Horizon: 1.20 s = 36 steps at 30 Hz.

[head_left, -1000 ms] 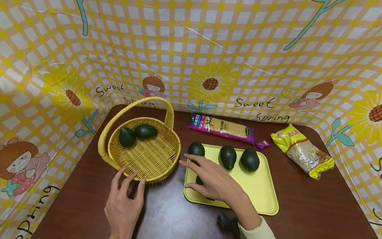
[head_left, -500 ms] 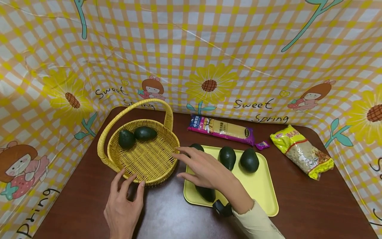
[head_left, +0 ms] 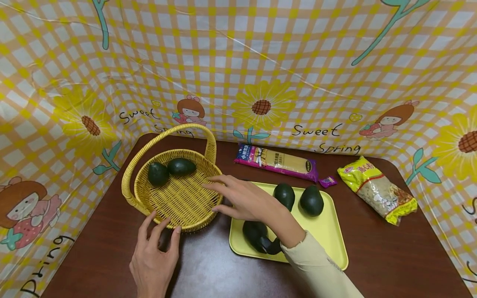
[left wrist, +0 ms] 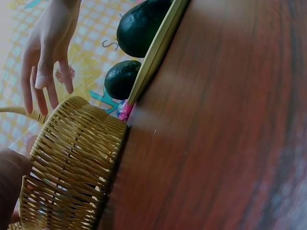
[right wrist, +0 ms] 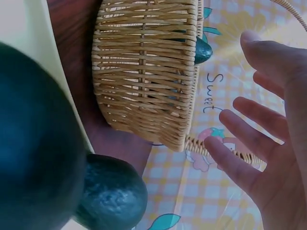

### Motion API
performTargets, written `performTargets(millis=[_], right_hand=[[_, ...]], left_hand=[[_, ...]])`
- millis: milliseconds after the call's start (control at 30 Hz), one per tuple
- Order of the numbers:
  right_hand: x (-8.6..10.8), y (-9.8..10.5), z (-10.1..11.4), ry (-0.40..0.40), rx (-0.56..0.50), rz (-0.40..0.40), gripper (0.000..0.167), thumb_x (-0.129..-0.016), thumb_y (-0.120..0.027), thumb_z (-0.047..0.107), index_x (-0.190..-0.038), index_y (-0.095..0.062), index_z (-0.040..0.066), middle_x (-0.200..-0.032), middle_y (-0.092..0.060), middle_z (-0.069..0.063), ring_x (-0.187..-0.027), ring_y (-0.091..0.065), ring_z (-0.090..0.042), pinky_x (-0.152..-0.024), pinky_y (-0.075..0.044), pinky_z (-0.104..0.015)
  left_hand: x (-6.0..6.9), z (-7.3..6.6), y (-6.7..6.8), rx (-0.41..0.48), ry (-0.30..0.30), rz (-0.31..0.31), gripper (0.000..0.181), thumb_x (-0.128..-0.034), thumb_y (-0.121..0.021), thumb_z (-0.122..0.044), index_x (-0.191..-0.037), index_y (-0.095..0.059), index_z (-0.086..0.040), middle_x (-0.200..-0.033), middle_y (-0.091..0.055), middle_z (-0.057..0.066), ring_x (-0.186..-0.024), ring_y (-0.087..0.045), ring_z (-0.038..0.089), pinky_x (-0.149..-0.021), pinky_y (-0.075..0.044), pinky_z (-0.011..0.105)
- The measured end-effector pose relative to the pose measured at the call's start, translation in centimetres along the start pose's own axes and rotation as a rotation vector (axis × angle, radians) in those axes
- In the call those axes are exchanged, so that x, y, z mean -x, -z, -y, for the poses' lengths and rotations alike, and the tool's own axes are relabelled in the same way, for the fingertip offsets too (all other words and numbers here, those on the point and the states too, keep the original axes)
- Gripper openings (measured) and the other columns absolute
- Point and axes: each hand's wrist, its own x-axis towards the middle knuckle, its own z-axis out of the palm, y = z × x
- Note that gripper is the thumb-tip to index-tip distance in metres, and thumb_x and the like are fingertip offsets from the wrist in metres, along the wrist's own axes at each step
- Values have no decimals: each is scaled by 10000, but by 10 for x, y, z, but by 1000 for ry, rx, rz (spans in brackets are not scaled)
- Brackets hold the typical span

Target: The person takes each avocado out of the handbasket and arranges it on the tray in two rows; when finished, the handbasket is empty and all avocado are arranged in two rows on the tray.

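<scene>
Two dark green avocados (head_left: pixel 158 173) lie at the left inside the yellow wicker basket (head_left: pixel 190 227). At the basket's near rim, my left hand (head_left: pixel 154 256) rests its fingertips, thumb apart. My right hand (head_left: pixel 247 200), fingers spread and holding nothing, hovers over the basket's right rim. In the right wrist view the right hand (right wrist: pixel 273 124) is above the rim with a gap between. On the yellow tray (head_left: pixel 316 248) are several avocados (head_left: pixel 311 200); one (head_left: pixel 255 235) lies near its left front, partly behind a black wrist device. Another at the tray's back left is almost wholly hidden by the right hand.
Behind the tray lies a purple noodle packet (head_left: pixel 277 162), with a small purple sachet (head_left: pixel 328 181) beside it. A yellow and clear bag (head_left: pixel 378 190) is to the right. The basket handle (head_left: pixel 149 142) arches upward. Checked cloth (head_left: pixel 223 62) surrounds the table's back and sides.
My right hand has moved left from above the tray to the basket's right rim, uncovering the front-left avocado. My left hand has stayed at the near rim.
</scene>
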Motion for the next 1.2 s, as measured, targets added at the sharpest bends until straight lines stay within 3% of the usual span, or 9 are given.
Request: performTargets(millis=[200,433,833,1200], right_hand=[[-14,-1,-6,34,-65,19,547,-1072,-711,347,-1550,-571,121,-1547,-576,-106,-1370,-594,-244,-990,-576,-408],[-28,-5,-16,24,-59,56,529,-1073,-710,342,-1542,-581,134,-1514,-590,-79,-1302,-635,-209,-938,-598,-393],[-55,-19,-41,-9,-120,99,478,-1076,-708,297,-1516,-607,138,-1483,-609,-83,-1334,-632,-237,-1069,-549,-422],[-83,-18,-48,-49,-141,200,512,-1096,-671,287,-1563,-553,113,-1565,-533,-128,-1366,-604,-285,-1116,-511,-450]], left_hand=[[1,0,0,4,0,0,348,-893,-911,-297,-1174,-824,-113,-1444,-658,125,-660,-689,322,-429,-455,401],[2,0,0,1,7,6,352,-887,-918,-290,-1172,-823,-106,-1440,-656,138,-668,-693,331,-427,-474,426],[1,1,-1,6,-1,9,351,-896,-910,-299,-1173,-820,-103,-1442,-655,137,-621,-680,318,-415,-451,394],[0,1,-1,1,6,7,350,-897,-909,-307,-1173,-819,-111,-1441,-655,126,-642,-689,329,-423,-464,416]])
